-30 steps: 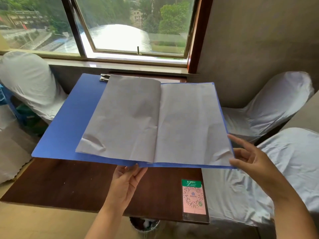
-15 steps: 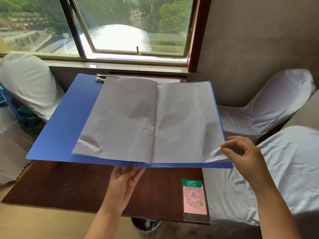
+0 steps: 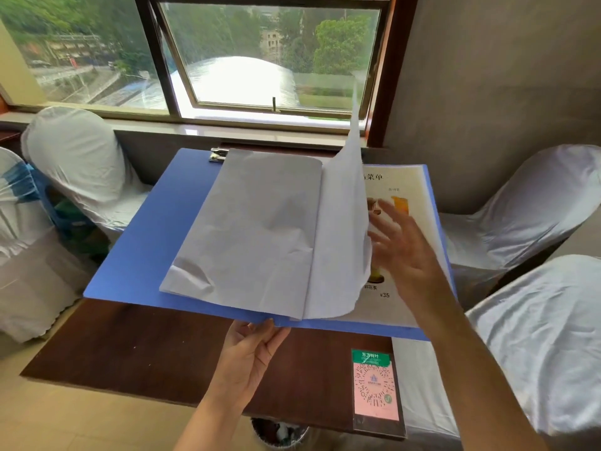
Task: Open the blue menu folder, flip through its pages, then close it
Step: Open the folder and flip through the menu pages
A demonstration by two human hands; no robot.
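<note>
The blue menu folder (image 3: 156,242) lies open, held above the dark wooden table (image 3: 136,349). My left hand (image 3: 250,356) grips its near edge at the spine from below. A white page (image 3: 344,229) stands nearly upright in mid-turn, curling leftwards. My right hand (image 3: 403,252) is just right of that page with fingers spread, touching its underside or close to it. Beneath it a printed menu page (image 3: 413,190) shows drink pictures and a price. A blank grey page (image 3: 257,232) lies flat on the left side.
A pink QR-code card (image 3: 375,388) sits at the table's near right corner. White-covered chairs stand left (image 3: 74,164) and right (image 3: 527,206), with another at near right (image 3: 536,346). A bin (image 3: 279,434) is under the table. A window (image 3: 270,60) is behind.
My right hand pinched the right page's lower corner and lifted it; the page now stands upright swinging left, uncovering a printed menu page. The left hand still holds the folder.
</note>
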